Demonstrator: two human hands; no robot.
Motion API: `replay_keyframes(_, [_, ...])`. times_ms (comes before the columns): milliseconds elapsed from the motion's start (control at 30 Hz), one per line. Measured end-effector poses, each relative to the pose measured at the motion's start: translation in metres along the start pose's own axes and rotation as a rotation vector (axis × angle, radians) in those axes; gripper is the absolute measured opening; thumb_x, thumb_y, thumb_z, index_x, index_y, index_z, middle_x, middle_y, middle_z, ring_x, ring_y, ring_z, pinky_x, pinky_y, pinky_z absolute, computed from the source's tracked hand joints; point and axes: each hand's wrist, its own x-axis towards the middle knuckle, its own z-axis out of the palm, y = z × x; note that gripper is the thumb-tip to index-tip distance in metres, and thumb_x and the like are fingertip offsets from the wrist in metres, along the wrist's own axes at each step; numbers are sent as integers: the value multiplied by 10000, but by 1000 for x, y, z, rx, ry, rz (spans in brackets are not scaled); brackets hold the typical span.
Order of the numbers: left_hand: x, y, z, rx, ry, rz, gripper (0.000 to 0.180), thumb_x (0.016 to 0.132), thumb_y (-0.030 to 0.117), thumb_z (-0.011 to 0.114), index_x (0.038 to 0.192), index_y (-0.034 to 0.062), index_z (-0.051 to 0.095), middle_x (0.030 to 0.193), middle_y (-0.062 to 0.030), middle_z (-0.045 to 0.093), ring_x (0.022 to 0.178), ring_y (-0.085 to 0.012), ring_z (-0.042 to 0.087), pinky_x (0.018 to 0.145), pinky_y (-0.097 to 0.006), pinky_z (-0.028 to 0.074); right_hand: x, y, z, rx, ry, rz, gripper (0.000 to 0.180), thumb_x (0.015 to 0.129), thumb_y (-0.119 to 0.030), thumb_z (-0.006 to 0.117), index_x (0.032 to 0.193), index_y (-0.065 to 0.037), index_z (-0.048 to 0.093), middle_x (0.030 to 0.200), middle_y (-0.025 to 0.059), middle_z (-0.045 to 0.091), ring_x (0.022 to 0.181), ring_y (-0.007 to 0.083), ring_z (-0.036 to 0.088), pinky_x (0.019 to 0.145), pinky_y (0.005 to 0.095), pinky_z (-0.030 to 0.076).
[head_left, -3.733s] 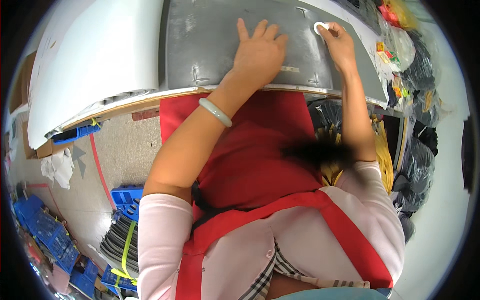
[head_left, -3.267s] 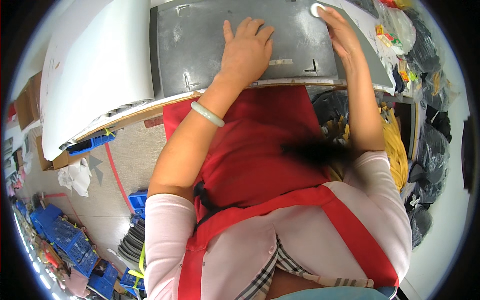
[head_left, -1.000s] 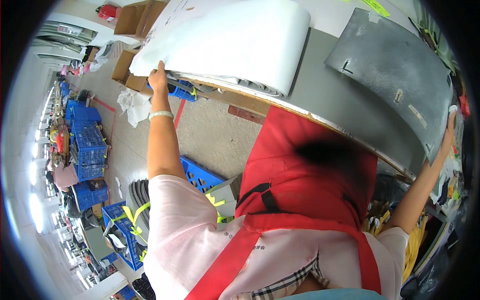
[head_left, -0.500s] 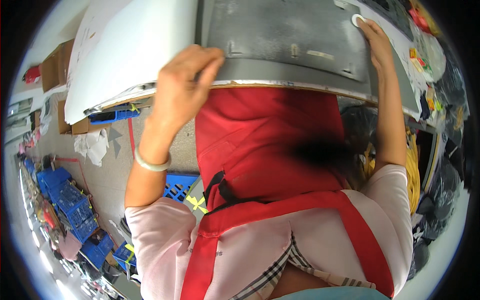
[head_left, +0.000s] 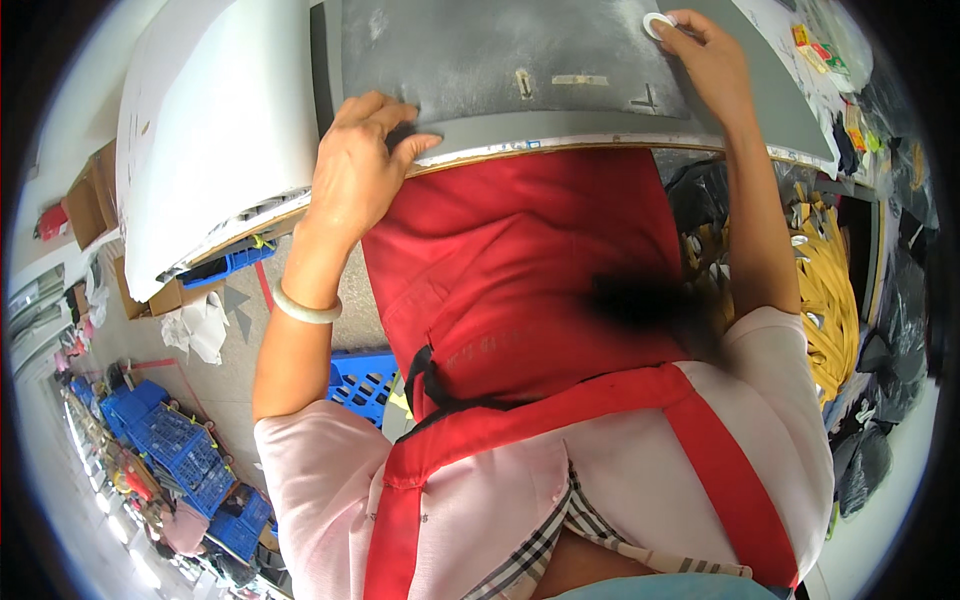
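A dark grey flat sheet (head_left: 480, 55), with chalky smears and small slot-like marks, lies on a lighter grey tabletop (head_left: 490, 128). My left hand (head_left: 362, 160) is at the table's front edge by the sheet's near left corner. Its fingers are bent but apart from the thumb, and nothing shows between them. At the sheet's right side my right hand (head_left: 712, 70) pinches a small white round disc (head_left: 657, 25) between thumb and fingers. What the disc is, I cannot tell.
A large white curved sheet (head_left: 220, 120) covers the table's left part. Blue plastic crates (head_left: 185, 450) stand on the floor at left. Cardboard boxes (head_left: 95, 195) are behind them. Yellow straps (head_left: 825, 300) hang at right near dark plastic bags (head_left: 862, 465).
My left thumb and fingers have spread apart from a closer curl. In the picture the table and sheet have shifted left and up. My right hand keeps the white disc.
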Motion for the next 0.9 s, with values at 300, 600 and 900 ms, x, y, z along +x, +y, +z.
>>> replay_keyframes(300, [-11, 7, 3, -2, 79, 34, 365, 796, 208, 837, 1068, -4, 719, 1091, -140, 678, 1036, -327, 630, 883, -400, 526, -6, 11, -1, 108, 61, 37, 192, 935, -198, 705, 876, -20, 660, 732, -14, 614, 689, 89, 530, 642, 277, 428])
replay_keyframes(600, [-24, 7, 9, 21, 135, 71, 277, 814, 187, 797, 1009, 4, 726, 999, -116, 676, 951, -322, 615, 843, -415, 512, -9, 26, -1, 453, -41, 69, 145, 956, -163, 696, 876, -51, 650, 782, -47, 616, 715, 47, 522, 652, 225, 412])
replay_keyframes(900, [-28, 8, 13, 44, 181, 74, 222, 811, 183, 802, 934, 15, 725, 920, -94, 664, 886, -298, 613, 799, -402, 512, -13, 22, 0, 417, -67, 61, 116, 960, -143, 692, 894, -56, 653, 801, -50, 621, 723, 47, 529, 662, 215, 416])
